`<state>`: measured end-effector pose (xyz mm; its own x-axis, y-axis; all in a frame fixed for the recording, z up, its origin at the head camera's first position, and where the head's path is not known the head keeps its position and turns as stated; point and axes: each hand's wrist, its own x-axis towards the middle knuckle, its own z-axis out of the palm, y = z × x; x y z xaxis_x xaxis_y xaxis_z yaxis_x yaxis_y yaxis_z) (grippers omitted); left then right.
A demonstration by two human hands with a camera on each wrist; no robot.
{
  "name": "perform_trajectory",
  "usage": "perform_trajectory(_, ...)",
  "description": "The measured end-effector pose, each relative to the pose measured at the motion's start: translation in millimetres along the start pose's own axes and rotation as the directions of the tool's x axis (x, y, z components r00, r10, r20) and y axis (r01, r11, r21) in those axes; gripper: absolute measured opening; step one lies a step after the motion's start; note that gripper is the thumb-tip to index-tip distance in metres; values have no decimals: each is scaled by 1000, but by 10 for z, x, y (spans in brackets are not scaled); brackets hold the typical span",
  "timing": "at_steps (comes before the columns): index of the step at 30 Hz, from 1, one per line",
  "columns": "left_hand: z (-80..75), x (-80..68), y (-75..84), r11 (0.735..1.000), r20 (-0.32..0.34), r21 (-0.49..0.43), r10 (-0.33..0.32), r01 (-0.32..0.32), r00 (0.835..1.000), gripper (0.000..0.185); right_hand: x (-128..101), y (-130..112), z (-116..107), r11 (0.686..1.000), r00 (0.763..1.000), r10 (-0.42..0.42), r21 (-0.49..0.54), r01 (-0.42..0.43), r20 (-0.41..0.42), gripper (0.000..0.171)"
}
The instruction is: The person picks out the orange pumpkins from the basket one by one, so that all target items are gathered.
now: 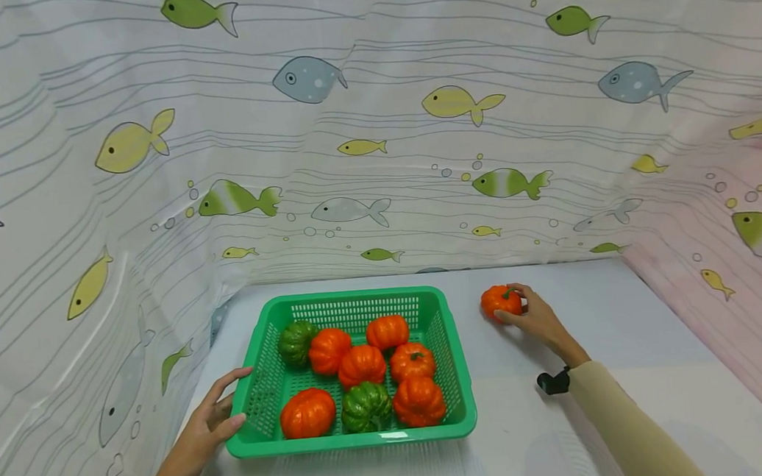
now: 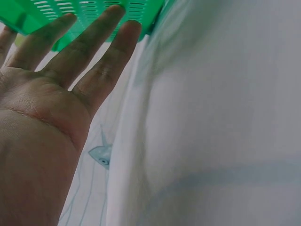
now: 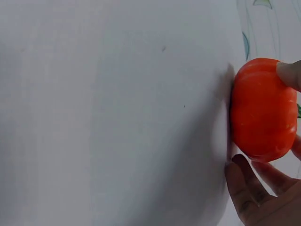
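Gripped an orange pumpkin (image 1: 501, 301) on the white table (image 1: 629, 368) with the right hand (image 1: 535, 318), steadied the pumpkin-filled green basket (image 1: 457, 380) open-fingered with the left hand (image 1: 202, 431), fish-print curtain (image 1: 373, 120) behind.

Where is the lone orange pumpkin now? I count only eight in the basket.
In the head view the orange pumpkin sits on the table right of the green basket, held by the right hand.
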<state>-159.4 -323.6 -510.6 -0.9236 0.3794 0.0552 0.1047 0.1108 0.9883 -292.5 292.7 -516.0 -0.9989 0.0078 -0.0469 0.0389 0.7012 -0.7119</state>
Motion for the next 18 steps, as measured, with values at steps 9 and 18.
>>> perform_trajectory(9,6,-7,22,998,18,-28,55,-55,998,61,-34,-213,-95,997,993,-74,-22,72,-91,83)
perform_trajectory(18,52,5,71,998,3,16,59,-59,998,58,-82,-798,-173,974,959,-222,7,227,-173,74)
